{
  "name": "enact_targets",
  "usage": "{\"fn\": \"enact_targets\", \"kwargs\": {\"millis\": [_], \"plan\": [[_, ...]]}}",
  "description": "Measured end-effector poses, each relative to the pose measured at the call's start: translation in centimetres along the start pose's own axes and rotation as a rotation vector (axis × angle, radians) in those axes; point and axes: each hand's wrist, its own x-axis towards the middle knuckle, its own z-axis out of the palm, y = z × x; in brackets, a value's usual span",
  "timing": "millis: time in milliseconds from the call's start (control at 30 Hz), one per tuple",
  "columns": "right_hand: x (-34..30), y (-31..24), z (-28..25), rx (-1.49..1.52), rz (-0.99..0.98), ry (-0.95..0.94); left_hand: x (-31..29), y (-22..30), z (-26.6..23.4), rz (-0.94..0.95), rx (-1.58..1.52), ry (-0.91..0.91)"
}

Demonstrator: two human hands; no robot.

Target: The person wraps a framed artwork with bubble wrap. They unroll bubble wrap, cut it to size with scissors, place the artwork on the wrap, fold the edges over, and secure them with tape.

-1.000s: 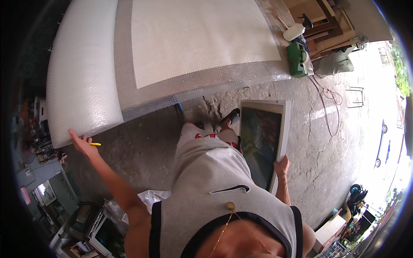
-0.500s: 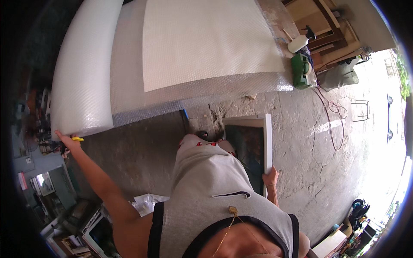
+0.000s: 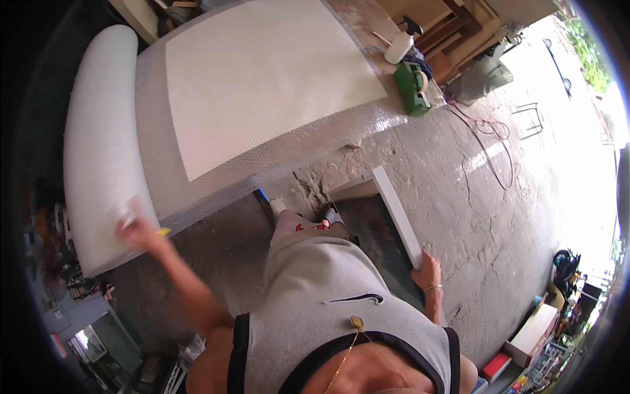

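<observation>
My right hand [image 3: 428, 270] grips the white edge of a framed picture [image 3: 374, 230], which stands at my right side with its dark face towards my leg. My left hand [image 3: 136, 231] is smeared by motion over the near end of a large bubble wrap roll [image 3: 102, 151]. A small yellow object [image 3: 164, 232] pokes out of that hand; its kind is not clear. From the roll a sheet of bubble wrap [image 3: 154, 131] stretches over the table, and a large pale rectangular panel [image 3: 262, 85] shows there.
At the table's right end are a green tape dispenser [image 3: 412, 92] and a white spray bottle [image 3: 399, 49]. Beyond it, a reddish cord [image 3: 505, 157] loops across the cracked concrete floor [image 3: 472, 217]. A blue-tipped strip [image 3: 263, 196] is near my feet. Wooden frames [image 3: 453, 33] lean at the back right.
My left hand has moved from the roll's near end, up and to the right over it. The view has shifted, and the framed picture now appears more tilted, still in my right hand.
</observation>
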Motion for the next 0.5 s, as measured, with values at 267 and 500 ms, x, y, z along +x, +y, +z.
{"fn": "enact_targets", "kwargs": {"millis": [267, 500], "plan": [[-9.3, -3.9, -21.2, -0.262, 0.043, 0.046, -26.2, 13.0, 20.4, 0.545, -0.279, -1.774], [-16.4, -5.0, -41.7, -0.431, -0.133, 0.428, -24.9, 25.1, 21.7, 0.566, -1.115, -1.613]]}}
